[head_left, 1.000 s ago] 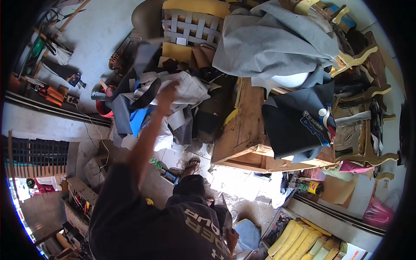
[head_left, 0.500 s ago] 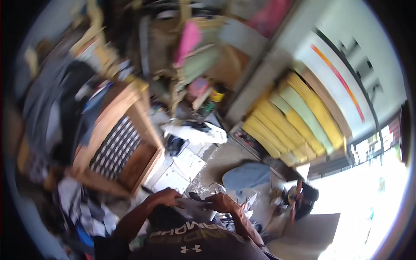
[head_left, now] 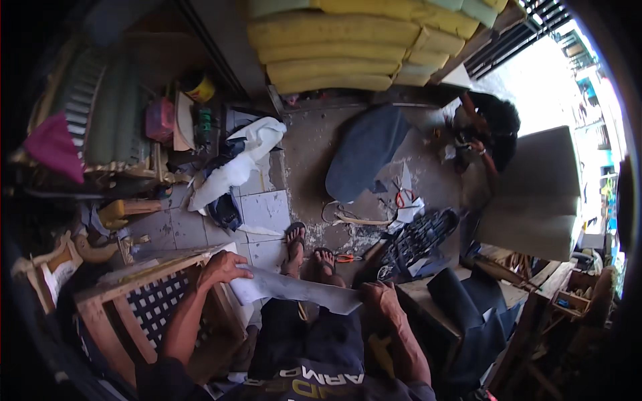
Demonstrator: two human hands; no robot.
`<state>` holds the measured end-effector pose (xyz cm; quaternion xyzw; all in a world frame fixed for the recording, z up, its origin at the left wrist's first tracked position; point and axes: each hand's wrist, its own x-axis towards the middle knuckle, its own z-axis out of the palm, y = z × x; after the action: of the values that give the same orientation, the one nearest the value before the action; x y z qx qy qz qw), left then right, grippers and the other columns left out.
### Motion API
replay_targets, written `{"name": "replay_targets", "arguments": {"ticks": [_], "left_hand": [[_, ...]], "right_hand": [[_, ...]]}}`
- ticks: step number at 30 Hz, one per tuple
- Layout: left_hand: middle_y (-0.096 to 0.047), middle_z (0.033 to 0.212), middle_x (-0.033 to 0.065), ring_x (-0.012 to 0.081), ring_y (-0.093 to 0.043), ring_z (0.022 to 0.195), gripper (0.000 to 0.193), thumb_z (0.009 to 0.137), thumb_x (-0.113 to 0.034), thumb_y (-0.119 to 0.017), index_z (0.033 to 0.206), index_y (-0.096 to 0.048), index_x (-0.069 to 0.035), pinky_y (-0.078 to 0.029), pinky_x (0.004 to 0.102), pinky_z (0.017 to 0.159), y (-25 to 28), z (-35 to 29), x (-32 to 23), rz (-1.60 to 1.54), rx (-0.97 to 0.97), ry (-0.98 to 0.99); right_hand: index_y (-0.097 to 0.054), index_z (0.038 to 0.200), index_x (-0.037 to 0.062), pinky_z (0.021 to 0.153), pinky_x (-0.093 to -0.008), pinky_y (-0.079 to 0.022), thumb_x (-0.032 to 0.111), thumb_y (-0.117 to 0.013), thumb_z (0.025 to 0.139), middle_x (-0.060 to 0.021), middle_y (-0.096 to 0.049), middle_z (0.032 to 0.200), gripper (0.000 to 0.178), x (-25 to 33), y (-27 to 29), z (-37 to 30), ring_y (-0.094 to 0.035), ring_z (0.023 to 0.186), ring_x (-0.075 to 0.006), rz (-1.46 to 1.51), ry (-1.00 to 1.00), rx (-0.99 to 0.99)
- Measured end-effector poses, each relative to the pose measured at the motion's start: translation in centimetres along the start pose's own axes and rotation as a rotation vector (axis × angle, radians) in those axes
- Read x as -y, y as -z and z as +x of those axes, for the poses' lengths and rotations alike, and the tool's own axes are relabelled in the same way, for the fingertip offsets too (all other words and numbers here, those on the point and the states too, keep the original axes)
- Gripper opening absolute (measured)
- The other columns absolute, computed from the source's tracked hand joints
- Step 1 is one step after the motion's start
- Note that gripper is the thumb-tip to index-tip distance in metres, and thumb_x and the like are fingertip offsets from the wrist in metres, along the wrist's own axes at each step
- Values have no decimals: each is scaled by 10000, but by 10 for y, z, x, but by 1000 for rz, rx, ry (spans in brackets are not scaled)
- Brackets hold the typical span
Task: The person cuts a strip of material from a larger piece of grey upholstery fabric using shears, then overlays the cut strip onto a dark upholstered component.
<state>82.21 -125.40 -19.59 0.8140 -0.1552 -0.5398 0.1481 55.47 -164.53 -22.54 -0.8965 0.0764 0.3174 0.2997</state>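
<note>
A long pale grey strip of sheet material (head_left: 301,289) spans the space before my torso, its two ends in my hands. My left hand (head_left: 224,269) is closed on one end, beside the corner of a wooden frame with woven black webbing (head_left: 157,297). The fingers of my right hand (head_left: 381,296) are curled round the other end, which sits a little lower. Whether the strip is fabric or thin foam I cannot tell. Below it are my sandalled feet.
A dark grey cut piece (head_left: 368,154) lies on the floor ahead, near red-handled scissors (head_left: 405,197) and orange-handled pliers (head_left: 348,258). A person (head_left: 491,130) crouches at the right by a grey panel (head_left: 535,194). Yellow foam slabs (head_left: 334,50) are stacked ahead. White padding (head_left: 234,167) lies left.
My view has swung toward the right. My hands, close together before, are now well apart with the strip stretched between them.
</note>
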Motion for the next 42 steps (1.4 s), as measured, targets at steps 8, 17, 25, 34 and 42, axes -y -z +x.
{"name": "replay_targets", "arguments": {"ticks": [8,17,25,34,42], "left_hand": [[-731,894,182,385,-711,873,192,807,-232,-801,932,-755,-94,-553,470,768,-23,317,30,423,-36,-366],[-575,926,131,328,-595,896,329,815,-6,-612,1137,-644,-65,-504,441,767,-184,549,172,707,-534,-501],[-439,1529,247,506,-472,1316,515,906,-235,-708,1372,-580,-59,-442,500,1059,-261,593,183,404,-417,-115],[-659,1202,197,426,-596,1160,347,950,-199,-645,1268,-648,-60,-481,471,1005,-239,565,93,-16,-295,-504],[-662,1087,199,376,-659,1020,288,923,-154,-634,1161,-678,2,-538,452,899,-323,592,167,15,-242,-559]], "right_hand": [[-677,1075,81,902,-465,-462,97,-574,888,-123,-733,1080,215,-228,-166,139,-687,1059,-318,11,-125,-301],[-660,1244,157,873,-437,-444,108,-667,857,-97,-638,1188,389,-338,-300,297,-606,1057,-310,-227,-112,-438],[-732,1031,38,774,-517,-570,339,-709,902,-225,-726,867,328,-357,-367,361,-714,867,-426,48,-591,18],[-730,1014,-10,583,-394,-546,127,-693,916,-155,-713,834,172,-208,-137,323,-705,702,-283,563,752,-356],[-700,1256,6,759,-412,-535,163,-631,984,-128,-675,924,321,-166,-130,327,-664,874,-352,617,1196,278]]}}
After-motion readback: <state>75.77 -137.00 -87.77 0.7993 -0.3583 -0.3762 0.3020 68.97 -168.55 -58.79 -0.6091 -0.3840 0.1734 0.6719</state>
